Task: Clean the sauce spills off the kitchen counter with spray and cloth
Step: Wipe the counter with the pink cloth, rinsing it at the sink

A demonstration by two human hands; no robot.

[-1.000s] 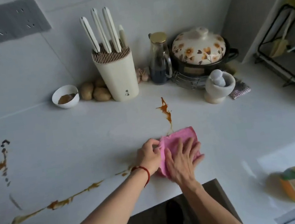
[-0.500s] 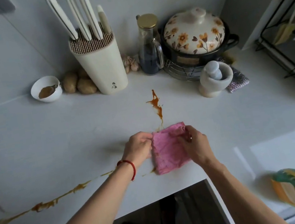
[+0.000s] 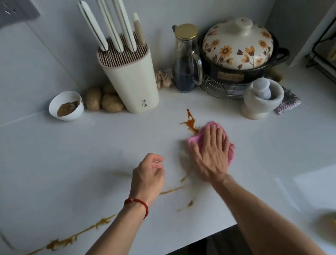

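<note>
Cloth point(image 3: 194, 139): pink, on table point(image 3: 60, 168) beside sauce splash point(image 3: 190, 122) | right hand point(image 3: 212, 155) flat, fingers spread on it | left hand point(image 3: 148, 177) loosely curled, empty | advise firm strokes over splash, then streak point(image 3: 60, 243).

The right hand point(image 3: 212, 155) presses flat on the pink cloth point(image 3: 199, 139) touching the orange sauce spill point(image 3: 190, 122), while the loosely curled left hand point(image 3: 148, 177) hovers just beside.

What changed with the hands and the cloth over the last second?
The left hand let go of the pink cloth and now hangs loosely curled beside it. The right hand went flat on the cloth and pushed it up to the sauce splash. The long sauce streak remains unwiped.
</note>
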